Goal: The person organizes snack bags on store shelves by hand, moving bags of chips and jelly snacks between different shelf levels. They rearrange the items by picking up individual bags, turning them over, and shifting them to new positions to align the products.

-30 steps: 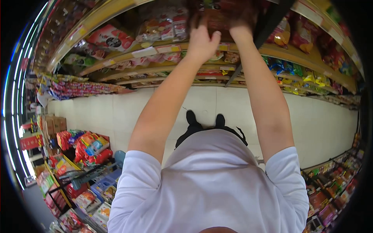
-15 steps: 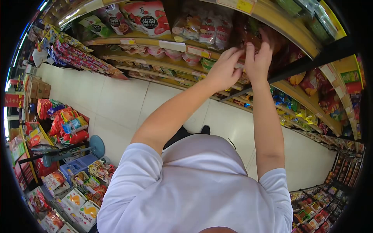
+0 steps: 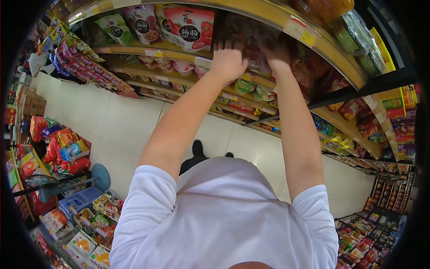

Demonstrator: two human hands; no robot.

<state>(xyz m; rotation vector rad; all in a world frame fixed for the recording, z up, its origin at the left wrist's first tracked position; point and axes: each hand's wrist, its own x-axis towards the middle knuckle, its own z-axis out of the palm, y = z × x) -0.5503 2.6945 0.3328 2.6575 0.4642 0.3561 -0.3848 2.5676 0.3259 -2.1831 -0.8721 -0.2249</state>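
My left hand (image 3: 229, 62) reaches onto the upper shelf, fingers stretched out and resting against clear-wrapped packs (image 3: 254, 57) in the shade. To its right, my right hand (image 3: 277, 57) is extended over the same packs. Its fingers look spread, though shadow blurs their tips. Just left of my left hand stands a red-and-white pouch (image 3: 191, 29) with strawberries on it. Further left are a dark-labelled pouch (image 3: 144, 26) and a green-and-white pouch (image 3: 115, 29). Dark reddish packs (image 3: 304, 69) lie to the right of my right hand.
A yellow shelf edge with a price tag (image 3: 302, 31) runs above my hands. A black shelf post (image 3: 342, 93) slants at the right. Lower shelves hold cups (image 3: 182, 68). Behind on the left are a fan (image 3: 101, 177) and stacked snack boxes (image 3: 80, 244).
Both hands have moved deeper into the shelf and further apart, the left one going left. Their fingers have gone from bent near each other to stretched out over the packs. The view has shifted.
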